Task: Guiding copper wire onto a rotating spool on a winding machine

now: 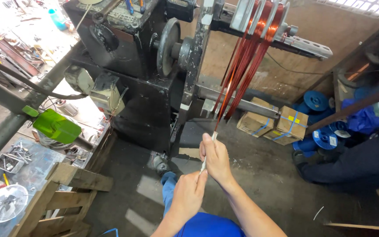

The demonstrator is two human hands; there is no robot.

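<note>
A bundle of copper-red wire [242,66] hangs from the winding form [264,17] at the top of a black winding machine [145,57]. The strands gather to one end just above my hands. My right hand [216,159] pinches a thin white sleeve [205,161] where the wire end enters it. My left hand [188,195] is closed around the lower end of that sleeve, right below the right hand. Both forearms reach up from the bottom edge, over my blue trousers [198,226].
Two cardboard boxes [273,123] and blue spools [316,101] lie on the floor at right, beside a seated person's dark legs [352,162]. A wooden pallet [62,197], a green lever [55,126] and a bench with small parts [14,162] stand at left.
</note>
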